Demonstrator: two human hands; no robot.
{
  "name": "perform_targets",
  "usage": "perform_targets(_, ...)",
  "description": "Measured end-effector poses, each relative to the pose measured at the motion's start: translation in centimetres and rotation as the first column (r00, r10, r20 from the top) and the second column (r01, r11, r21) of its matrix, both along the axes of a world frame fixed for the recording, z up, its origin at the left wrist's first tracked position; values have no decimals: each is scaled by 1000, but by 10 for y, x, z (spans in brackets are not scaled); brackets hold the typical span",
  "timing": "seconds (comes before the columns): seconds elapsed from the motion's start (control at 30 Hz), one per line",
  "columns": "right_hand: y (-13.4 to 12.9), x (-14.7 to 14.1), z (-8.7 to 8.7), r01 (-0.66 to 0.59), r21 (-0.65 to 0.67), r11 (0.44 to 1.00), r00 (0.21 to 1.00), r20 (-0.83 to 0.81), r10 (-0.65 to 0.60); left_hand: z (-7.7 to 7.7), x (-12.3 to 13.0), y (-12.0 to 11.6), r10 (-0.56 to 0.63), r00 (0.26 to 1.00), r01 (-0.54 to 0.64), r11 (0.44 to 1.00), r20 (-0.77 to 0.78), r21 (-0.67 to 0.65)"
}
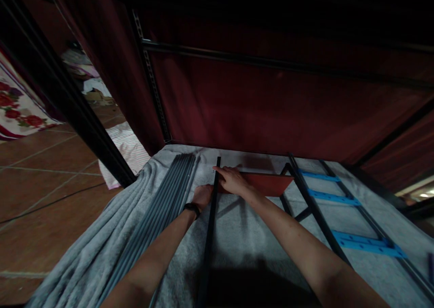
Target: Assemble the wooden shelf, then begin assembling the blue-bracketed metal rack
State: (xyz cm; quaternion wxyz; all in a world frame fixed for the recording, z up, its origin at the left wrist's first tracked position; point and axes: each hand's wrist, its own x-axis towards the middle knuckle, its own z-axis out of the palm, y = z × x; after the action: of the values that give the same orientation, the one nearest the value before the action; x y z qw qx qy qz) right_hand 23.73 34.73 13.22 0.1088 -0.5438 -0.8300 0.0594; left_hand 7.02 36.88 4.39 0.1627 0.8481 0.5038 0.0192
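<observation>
Black bar [211, 222] runs near to far over the grey blanket [251, 235], meeting the left end of the red panel [267, 184]. Left hand [203, 196] at the bar's left side; grip obscured, cannot tell. Right hand [232, 180] at the panel, forefinger extended to the bar; grip closure undetermined. Grey rods [162, 204] left; blue crosspieces [366, 244] right.

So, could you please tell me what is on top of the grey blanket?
Grey rods, dark bars, an orange panel and blue crosspieces are over the blanket. Whatever the rods, the panel and the right forearm cover cannot be seen.
</observation>
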Motion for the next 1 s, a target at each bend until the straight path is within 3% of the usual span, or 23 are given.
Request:
perform_targets(0.33,-1,0,2,4,-6,1000,1000,1,-4,-1,-3,0,24,1000,-23,999,-16,34)
perform_targets(1.0,0,0,0,9,-9,1000,1000,5,-9,-4,-4,0,-41,999,41,998,2,49)
